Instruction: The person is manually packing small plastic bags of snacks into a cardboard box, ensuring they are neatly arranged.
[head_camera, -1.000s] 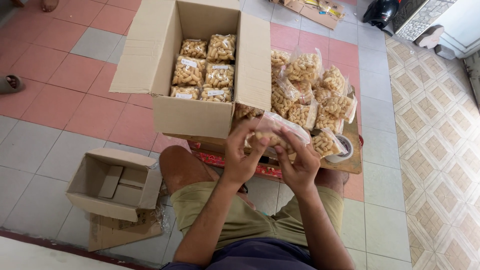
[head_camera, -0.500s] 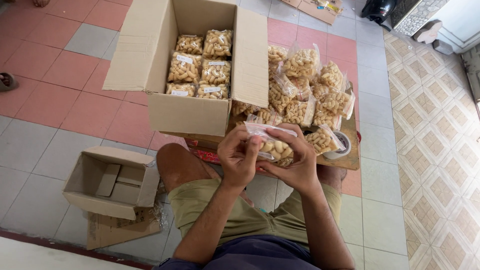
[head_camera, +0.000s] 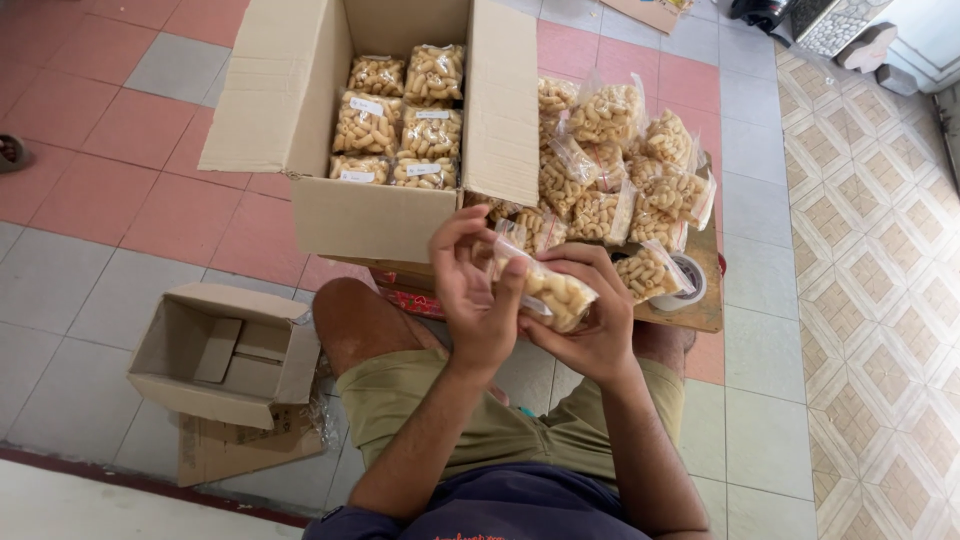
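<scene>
At the far left, a small empty carton (head_camera: 225, 355) sat open on the tiled floor (head_camera: 80, 290) beside the person's left knee, with bare tiles running free to the left edge of view. Beyond it stood a large open cardboard box (head_camera: 370, 130), its flaps spread wide, holding rows of clear bags of pale snacks (head_camera: 395, 115); its near wall stood just ahead of the knees.

In the middle, above the lap, the left hand (head_camera: 478, 300) was raised with fingers curled, its grip closed on the left end of a clear snack bag (head_camera: 545, 285). The right hand (head_camera: 590, 320) cupped the same bag from beneath and behind, fingers wrapped round its right end. The bag hung in the air, just clear of the big box's near edge.

To the right, a heap of filled bags (head_camera: 620, 170) crowded a low wooden board (head_camera: 690, 315), a roll of tape (head_camera: 680, 290) at its near right corner. Past the board's right edge, patterned floor lay open.
</scene>
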